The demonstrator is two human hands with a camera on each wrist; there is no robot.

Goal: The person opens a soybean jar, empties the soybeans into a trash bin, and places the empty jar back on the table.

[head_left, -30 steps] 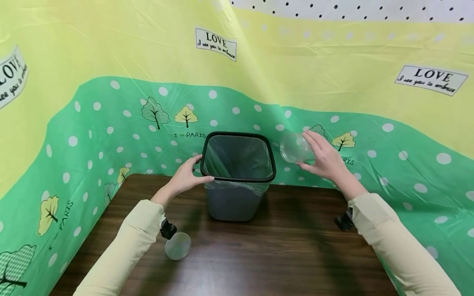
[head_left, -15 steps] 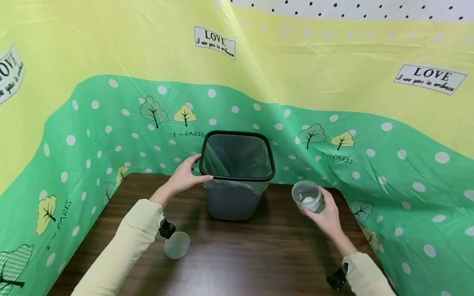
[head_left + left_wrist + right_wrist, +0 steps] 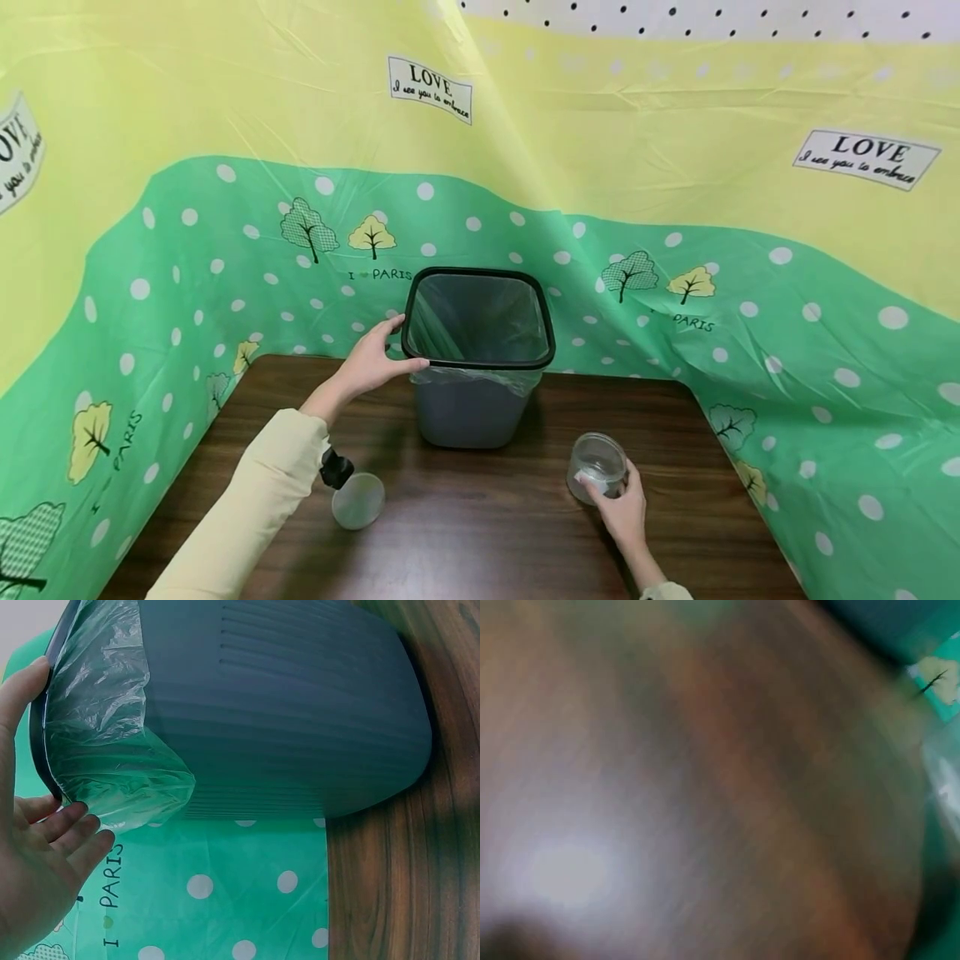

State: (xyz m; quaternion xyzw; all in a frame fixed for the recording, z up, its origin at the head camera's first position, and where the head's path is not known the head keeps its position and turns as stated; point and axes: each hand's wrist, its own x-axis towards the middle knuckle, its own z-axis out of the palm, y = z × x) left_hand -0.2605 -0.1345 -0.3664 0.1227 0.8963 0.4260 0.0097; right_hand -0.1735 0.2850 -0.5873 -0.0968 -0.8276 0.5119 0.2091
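A grey trash bin stands at the back of the table, its black rim holding a clear plastic liner. My left hand touches the rim's near-left corner, thumb and fingers spread; in the left wrist view the thumb and fingertips meet the rim. Low over the table, right of the bin, my right hand grips a clear round jar from its right side. A whitish patch shows low in the jar. Whether the jar touches the table I cannot tell. The right wrist view is blurred.
A clear round lid lies on the brown wooden table, beside my left wrist. Behind the bin and along the sides hangs a green and yellow printed cloth.
My right hand has brought the jar down from beside the bin's rim, toward me and low over the table, turning its mouth upward. My left hand stays at the rim.
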